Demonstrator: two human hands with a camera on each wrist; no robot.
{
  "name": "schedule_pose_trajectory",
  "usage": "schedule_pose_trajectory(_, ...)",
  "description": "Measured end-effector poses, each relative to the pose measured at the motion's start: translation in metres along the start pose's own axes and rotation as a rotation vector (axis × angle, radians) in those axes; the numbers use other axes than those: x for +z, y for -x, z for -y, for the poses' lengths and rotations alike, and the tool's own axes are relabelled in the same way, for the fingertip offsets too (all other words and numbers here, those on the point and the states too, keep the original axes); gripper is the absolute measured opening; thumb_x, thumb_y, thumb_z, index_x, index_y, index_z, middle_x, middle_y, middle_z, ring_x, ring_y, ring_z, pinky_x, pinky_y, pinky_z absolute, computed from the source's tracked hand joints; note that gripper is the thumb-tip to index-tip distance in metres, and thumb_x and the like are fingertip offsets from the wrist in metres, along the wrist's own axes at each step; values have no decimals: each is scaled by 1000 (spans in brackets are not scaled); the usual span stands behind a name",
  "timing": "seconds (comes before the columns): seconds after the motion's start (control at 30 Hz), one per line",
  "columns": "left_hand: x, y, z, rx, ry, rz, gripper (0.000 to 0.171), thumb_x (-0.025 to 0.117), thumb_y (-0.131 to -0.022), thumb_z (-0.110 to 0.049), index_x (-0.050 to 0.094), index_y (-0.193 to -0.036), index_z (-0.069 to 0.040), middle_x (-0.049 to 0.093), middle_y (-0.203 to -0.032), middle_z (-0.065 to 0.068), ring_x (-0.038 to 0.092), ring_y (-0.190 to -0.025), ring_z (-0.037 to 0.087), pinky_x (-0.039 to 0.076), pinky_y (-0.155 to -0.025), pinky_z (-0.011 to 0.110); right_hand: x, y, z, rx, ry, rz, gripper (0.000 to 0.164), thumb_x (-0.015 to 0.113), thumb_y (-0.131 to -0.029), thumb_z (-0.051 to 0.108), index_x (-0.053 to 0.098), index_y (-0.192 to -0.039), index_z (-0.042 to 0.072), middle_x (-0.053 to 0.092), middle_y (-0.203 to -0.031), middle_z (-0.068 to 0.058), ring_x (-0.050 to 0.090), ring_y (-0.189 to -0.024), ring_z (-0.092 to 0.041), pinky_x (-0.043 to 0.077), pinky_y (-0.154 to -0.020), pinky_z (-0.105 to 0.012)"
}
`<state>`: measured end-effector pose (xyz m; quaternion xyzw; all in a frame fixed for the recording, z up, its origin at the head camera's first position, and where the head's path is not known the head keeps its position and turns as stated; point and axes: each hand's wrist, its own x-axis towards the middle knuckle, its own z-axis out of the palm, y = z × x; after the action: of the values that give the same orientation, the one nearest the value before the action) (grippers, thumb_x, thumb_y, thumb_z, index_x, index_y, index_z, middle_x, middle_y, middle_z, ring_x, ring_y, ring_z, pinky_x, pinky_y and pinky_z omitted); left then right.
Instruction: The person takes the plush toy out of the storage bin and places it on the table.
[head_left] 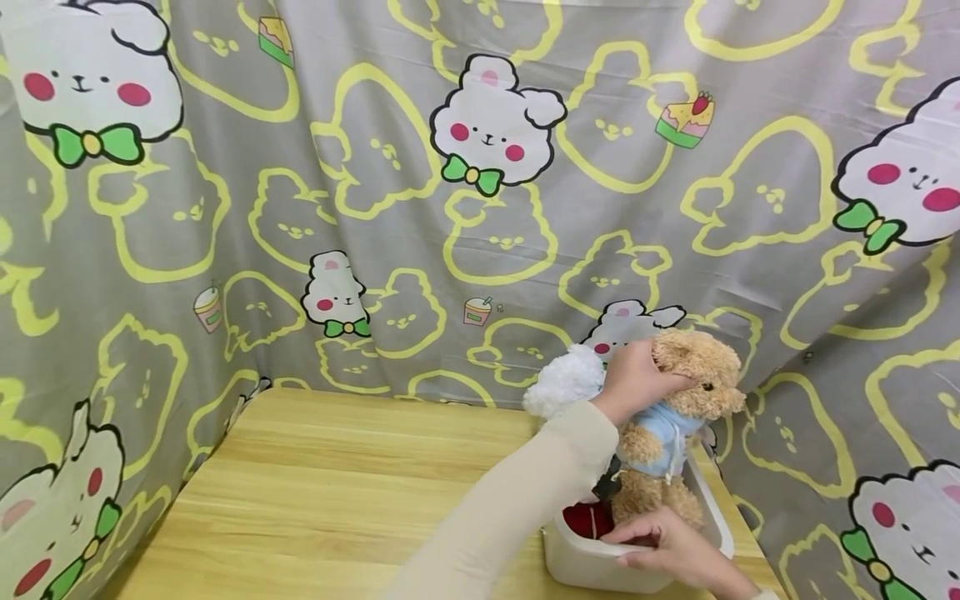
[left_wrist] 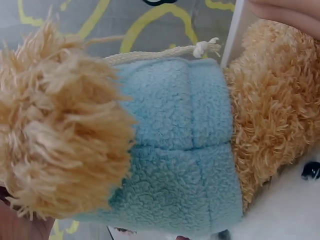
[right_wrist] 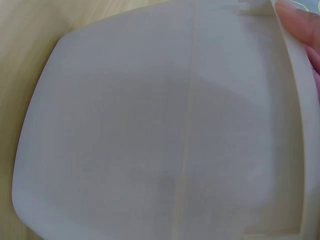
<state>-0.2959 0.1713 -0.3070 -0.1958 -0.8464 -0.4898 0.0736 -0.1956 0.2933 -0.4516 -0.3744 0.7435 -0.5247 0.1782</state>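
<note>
A curly tan teddy bear (head_left: 701, 375) in a light blue hooded top (left_wrist: 170, 110) stands in a white plastic bin (head_left: 600, 567). My left hand (head_left: 637, 382) grips the bear by the back and side of its head. At the near side of the bin, my right hand (head_left: 671, 546) pinches the rim, its thumb outside the wall. Up close in the right wrist view, the bin's smooth outer wall (right_wrist: 125, 125) fills most of the picture. Beside the bear's legs, a dark red item (head_left: 587, 520) lies in the bin, partly hidden.
A fluffy white plush (head_left: 562, 383) rises behind my left wrist at the bin's far left. The bin stands near the right edge of a wood-grain table (head_left: 337, 492). A grey curtain (head_left: 390, 225) with cartoon prints hangs close around the table's back and sides.
</note>
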Motion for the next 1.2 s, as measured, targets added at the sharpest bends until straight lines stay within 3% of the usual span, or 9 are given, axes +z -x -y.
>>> schedule_pose_trajectory(0.1, -7, 0, 1, 16, 51, -24, 27, 83, -71, -34, 63, -83, -22, 59, -66, -13, 52, -54, 1, 43, -48, 15, 0, 1, -1, -3, 11, -1, 26, 61, -89, 0, 68, -114, 1, 70, -107, -3, 66, -89, -10, 57, -68, -29)
schedule_pose_trajectory(0.3, -23, -4, -1, 69, 94, -99, 32, 83, -71, -37, 66, -95, -22, 64, -78, -13, 56, -65, -5, 45, -57, 11, 0, 1, 0, -15, 54, -16, 25, 62, -88, 0, 69, -112, 2, 70, -107, -3, 66, -91, -9, 57, -69, -28)
schedule_pose_trajectory(0.6, -65, -12, -15, 173, 355, -213, 42, 84, -71, -22, 68, -108, -11, 71, -97, 0, 64, -84, 0, 50, -71, 11, -1, 0, -2, -55, 122, -34, 24, 67, -85, 2, 71, -108, 3, 71, -102, -4, 65, -92, -7, 55, -70, -24)
schedule_pose_trajectory(0.8, -100, -19, -10, 293, 531, -274, 43, 83, -69, -4, 67, -109, 2, 69, -103, 14, 65, -94, 12, 50, -80, 17, -2, 1, -2, -57, 109, -25, 24, 66, -85, 0, 71, -109, 3, 71, -103, -3, 64, -92, -4, 54, -69, -22)
schedule_pose_trajectory(0.97, -134, -19, 0, 315, 578, -261, 45, 81, -72, -3, 65, -113, 1, 67, -109, 14, 63, -99, 13, 51, -84, 22, -2, 1, -1, -53, 93, -12, 25, 64, -85, -3, 71, -109, 3, 71, -104, -3, 64, -93, -4, 54, -70, -22)
schedule_pose_trajectory(1.2, -176, -11, 23, 338, 547, -269, 46, 79, -74, -4, 63, -117, 1, 65, -115, 16, 61, -107, 19, 51, -88, 27, -2, 3, -2, -39, 56, 15, 26, 62, -87, -2, 69, -112, 2, 70, -106, -3, 64, -93, -6, 55, -70, -25)
